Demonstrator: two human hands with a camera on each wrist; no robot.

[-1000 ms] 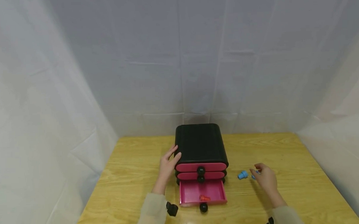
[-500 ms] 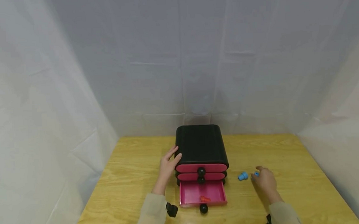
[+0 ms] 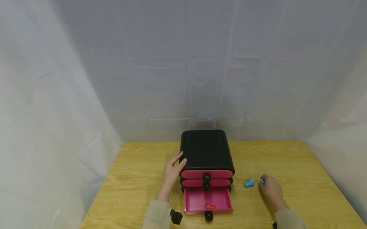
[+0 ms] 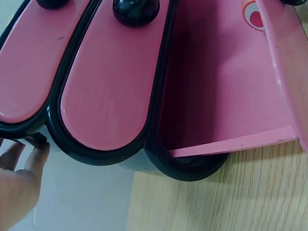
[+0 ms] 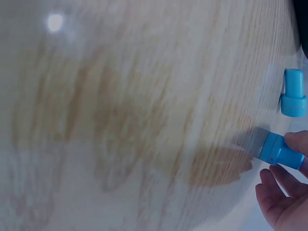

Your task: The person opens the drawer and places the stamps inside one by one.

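Note:
A small black drawer chest [image 3: 206, 149] with pink fronts stands mid-table. Its bottom drawer [image 3: 194, 199] is pulled out and holds a small orange piece [image 3: 209, 206]. My left hand [image 3: 174, 166] rests with straight fingers against the chest's left side; in the left wrist view the fingertips [image 4: 36, 156] touch the black edge beside the pink fronts [image 4: 103, 91]. My right hand [image 3: 267, 187] is low over the table to the right and pinches a blue piece [image 3: 261, 181] [image 5: 276, 150]. A second blue piece [image 3: 249, 183] [image 5: 293, 94] lies just left of it.
The wooden table [image 3: 137, 183] is walled by white sheeting on three sides. Black knobs [image 3: 206, 177] stick out of each drawer front, the lowest knob [image 3: 208, 216] near the table's front edge. A black wrist strap [image 3: 176, 216] sits on my left sleeve.
My right hand has dropped a little closer to the table with the blue piece between its fingers. The left hand and the chest have stayed put.

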